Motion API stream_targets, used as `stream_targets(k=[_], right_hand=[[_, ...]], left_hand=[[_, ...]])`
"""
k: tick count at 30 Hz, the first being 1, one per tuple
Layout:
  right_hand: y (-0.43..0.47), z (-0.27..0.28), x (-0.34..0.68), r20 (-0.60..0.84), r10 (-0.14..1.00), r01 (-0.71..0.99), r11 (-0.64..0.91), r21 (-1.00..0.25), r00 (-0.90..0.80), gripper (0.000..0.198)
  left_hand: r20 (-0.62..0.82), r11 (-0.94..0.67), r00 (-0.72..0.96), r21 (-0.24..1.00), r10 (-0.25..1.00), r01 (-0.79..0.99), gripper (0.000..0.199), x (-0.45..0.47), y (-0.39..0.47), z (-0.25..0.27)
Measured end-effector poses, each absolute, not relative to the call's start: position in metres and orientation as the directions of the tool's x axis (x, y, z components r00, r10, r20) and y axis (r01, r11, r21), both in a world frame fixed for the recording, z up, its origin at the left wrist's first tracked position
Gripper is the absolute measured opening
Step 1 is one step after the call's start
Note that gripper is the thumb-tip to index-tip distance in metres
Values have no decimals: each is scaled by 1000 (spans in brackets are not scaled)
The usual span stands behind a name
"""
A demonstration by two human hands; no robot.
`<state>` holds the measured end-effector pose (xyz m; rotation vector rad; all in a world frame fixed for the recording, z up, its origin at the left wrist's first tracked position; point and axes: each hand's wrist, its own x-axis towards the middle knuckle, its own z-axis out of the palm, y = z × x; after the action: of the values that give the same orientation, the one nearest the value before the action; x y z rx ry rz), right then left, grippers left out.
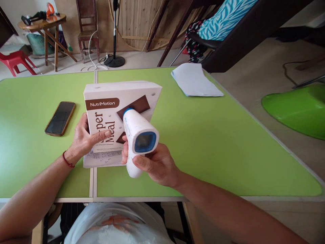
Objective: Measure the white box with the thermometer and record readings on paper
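My left hand (86, 138) grips the left side of a white NutriMotion box (124, 91), its thumb across the printed front. The box stands tilted over the green table. In my right hand (154, 164) is a white infrared thermometer (137, 130), fingers wrapped round its handle. Its blue-ringed nose points at the front of the box, at or very near the printed chocolate bar; contact cannot be made out. The blue-framed screen faces me and looks dark. Under the box lies a sheet of paper (101, 161) with handwriting.
A phone (60, 118) lies on the green table (215, 145) to the left. White papers (195, 79) rest near the far right edge. Beyond are a red stool (16, 62), a wooden chair (88, 37), a black stand (114, 61), a green chair (297, 108) and a seated person (223, 20).
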<state>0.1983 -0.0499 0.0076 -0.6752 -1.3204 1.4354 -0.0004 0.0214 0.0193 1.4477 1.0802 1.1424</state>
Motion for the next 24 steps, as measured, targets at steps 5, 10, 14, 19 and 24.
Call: stream_targets(k=[5,10,14,19,24], right_hand=[[-49,5,198,270,910,-291,178,-940,-315,32],[-44,12,209,358,900,-128,336,-933,-249,22],[-25,9,237,448,891,235,452,-860,-72,27],[8,-18,273,510,852,676,445,-587,-118,55],[27,-47,280,517,828,823,441,-358,-219,49]], left_hand=[[195,-208,199,977,960,45,63,-2,22,18],[345,-346,182,938,921,-28,64,-9,33,15],[349,-341,84,935,933,-95,73,-23,51,6],[321,-304,143,944,936,-130,81,-38,68,-5],[302,-280,168,950,938,-139,83,-38,68,-4]])
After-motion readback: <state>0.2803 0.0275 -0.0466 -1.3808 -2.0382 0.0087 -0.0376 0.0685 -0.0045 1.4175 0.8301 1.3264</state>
